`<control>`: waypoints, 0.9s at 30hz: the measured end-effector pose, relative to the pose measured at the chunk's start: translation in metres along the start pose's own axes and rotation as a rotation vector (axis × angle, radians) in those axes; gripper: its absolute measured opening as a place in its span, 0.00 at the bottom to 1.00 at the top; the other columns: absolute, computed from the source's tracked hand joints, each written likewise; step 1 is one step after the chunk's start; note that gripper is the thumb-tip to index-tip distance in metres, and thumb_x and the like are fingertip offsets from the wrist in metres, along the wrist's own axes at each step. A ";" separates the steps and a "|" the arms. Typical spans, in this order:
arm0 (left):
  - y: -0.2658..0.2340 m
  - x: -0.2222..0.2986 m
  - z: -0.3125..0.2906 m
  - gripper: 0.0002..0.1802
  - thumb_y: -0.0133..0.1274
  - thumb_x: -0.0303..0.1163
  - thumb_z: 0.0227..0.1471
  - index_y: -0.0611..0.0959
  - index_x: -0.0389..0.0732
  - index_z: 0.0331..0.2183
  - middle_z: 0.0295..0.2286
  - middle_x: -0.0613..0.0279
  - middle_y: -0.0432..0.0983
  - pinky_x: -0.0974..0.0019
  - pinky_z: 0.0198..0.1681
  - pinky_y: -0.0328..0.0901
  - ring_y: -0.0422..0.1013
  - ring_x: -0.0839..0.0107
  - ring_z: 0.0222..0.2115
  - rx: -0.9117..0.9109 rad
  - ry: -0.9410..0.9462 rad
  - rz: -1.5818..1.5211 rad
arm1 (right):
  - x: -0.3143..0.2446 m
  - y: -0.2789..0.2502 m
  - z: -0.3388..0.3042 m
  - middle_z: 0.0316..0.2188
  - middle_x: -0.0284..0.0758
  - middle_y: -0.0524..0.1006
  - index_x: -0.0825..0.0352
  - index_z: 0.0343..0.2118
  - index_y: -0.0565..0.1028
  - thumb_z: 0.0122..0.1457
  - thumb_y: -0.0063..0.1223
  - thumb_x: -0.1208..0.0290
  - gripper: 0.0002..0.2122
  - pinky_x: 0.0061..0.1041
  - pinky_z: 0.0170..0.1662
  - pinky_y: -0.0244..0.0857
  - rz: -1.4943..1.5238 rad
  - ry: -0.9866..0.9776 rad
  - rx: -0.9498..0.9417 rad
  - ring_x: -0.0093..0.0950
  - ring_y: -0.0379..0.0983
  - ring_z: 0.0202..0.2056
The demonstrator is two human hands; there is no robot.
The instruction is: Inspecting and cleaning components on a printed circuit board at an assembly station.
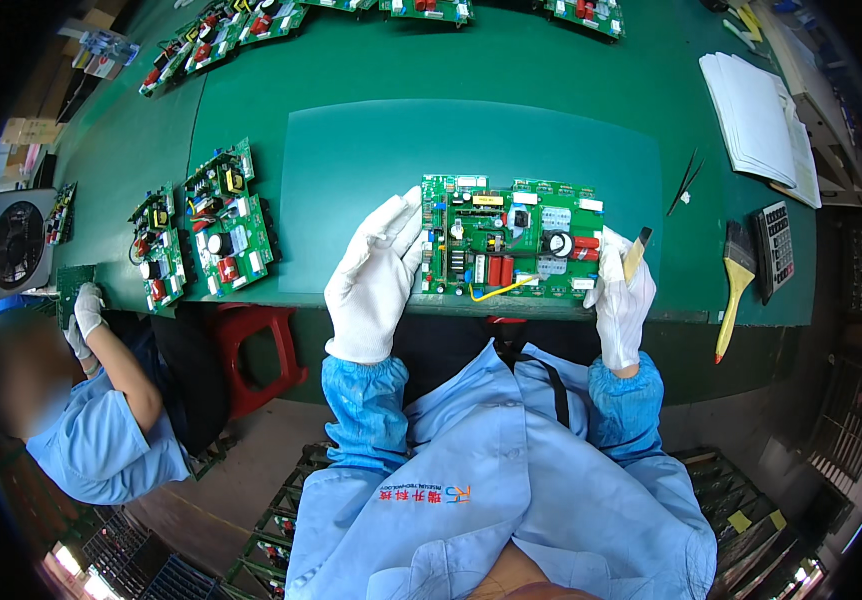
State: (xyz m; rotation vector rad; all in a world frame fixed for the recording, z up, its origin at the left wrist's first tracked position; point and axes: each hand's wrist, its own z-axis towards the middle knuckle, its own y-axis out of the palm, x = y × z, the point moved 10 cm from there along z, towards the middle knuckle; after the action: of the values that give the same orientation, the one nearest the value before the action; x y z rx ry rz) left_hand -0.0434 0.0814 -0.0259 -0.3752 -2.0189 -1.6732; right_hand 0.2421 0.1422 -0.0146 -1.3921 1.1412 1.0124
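Observation:
A green circuit board (471,285) sits in front of me at the table's near edge, crowded with red, black and white components and a yellow wire. My left hand (375,275), in a white glove, is at the board's left edge, palm showing and fingers stretched along that edge. At the right edge is my gloved right hand (621,305), its fingers closed around a small brush (635,256) with a tan body and dark tip. Those fingers also touch the board's side. The undersides of the board and of the right fingers are hidden.
A pale green mat (351,150) lies under the board. More boards (231,240) stand at left and along the back. Tweezers (686,182), papers (751,120), a yellow-handled brush (736,285) and a calculator (775,248) lie right. A co-worker (111,420) sits left near a fan (19,235).

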 end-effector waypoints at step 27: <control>0.005 0.000 0.002 0.33 0.44 0.41 0.56 0.65 0.26 0.55 0.58 0.44 0.59 0.58 0.61 0.53 0.57 0.54 0.59 0.028 -0.003 0.098 | 0.001 0.004 0.002 0.30 0.31 0.73 0.72 0.45 0.74 0.65 0.45 0.65 0.15 0.16 0.18 0.58 0.032 0.026 -0.029 0.15 0.63 0.20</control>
State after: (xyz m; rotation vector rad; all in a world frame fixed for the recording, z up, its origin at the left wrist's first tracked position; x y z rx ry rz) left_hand -0.0408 0.0845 -0.0219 -0.4598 -1.9907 -1.5846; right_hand 0.2386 0.1441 -0.0170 -1.4174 1.1758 1.0402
